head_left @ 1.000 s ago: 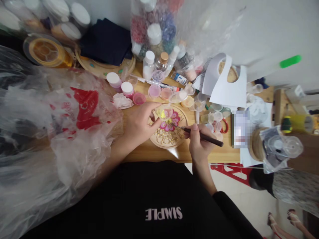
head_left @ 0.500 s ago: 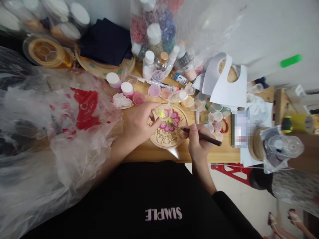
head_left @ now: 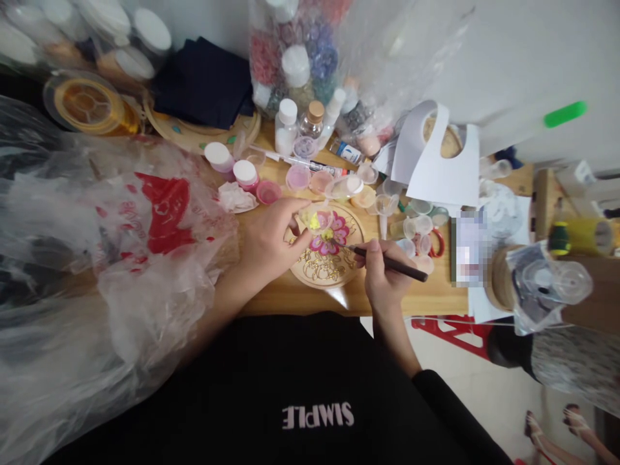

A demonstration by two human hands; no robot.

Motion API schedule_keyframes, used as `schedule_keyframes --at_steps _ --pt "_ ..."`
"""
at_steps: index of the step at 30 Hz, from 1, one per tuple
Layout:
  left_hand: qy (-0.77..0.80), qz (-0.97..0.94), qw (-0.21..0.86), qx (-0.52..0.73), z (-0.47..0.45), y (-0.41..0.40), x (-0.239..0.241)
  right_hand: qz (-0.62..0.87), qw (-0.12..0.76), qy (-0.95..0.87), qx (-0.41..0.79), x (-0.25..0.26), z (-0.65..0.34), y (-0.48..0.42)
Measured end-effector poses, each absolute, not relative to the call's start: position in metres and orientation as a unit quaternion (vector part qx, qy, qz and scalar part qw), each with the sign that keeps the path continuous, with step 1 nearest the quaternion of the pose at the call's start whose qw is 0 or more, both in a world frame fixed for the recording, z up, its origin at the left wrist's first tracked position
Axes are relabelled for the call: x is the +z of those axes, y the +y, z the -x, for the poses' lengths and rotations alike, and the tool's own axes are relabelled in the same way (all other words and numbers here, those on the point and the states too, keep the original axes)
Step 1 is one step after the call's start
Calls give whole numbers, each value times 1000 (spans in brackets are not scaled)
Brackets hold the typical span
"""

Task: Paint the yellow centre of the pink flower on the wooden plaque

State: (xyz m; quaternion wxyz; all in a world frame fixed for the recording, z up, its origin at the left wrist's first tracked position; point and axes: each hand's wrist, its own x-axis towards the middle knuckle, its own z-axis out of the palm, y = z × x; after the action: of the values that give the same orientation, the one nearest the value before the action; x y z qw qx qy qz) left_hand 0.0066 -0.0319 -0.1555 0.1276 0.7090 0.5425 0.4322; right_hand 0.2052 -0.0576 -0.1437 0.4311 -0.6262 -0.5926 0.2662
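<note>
A round wooden plaque (head_left: 346, 274) lies on the table, bearing gold wire outlines and a pink flower (head_left: 341, 227) with a yellow centre. My left hand (head_left: 274, 236) holds a small clear cup (head_left: 317, 218) with yellow material in it, above the plaque's upper left part. Between the fingers of my right hand (head_left: 385, 271) is a dark-handled tool with a thin metal tip (head_left: 400, 266). Its tip points to the flower's centre; whether it touches is too small to tell. Both hands are closed on what they hold.
Small colour cups (head_left: 298, 175) and white-capped jars (head_left: 245, 173) stand behind the plaque. Plastic bags (head_left: 159, 258) crowd the left side. Bottles (head_left: 287, 126) stand at the back, a white paper cutout (head_left: 440, 171) at the right. Red scissor handles (head_left: 437, 243) lie near more cups.
The dark-handled tool and my right hand have shifted very slightly. My left hand keeps the cup in nearly the same place. The whole view has moved a little.
</note>
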Motion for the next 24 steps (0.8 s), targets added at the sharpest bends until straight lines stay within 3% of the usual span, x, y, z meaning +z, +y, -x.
schedule_keyframes --at_steps 24 --pt "546 -710 123 427 -7 -32 -159 628 433 -595 252 -143 -203 -56"
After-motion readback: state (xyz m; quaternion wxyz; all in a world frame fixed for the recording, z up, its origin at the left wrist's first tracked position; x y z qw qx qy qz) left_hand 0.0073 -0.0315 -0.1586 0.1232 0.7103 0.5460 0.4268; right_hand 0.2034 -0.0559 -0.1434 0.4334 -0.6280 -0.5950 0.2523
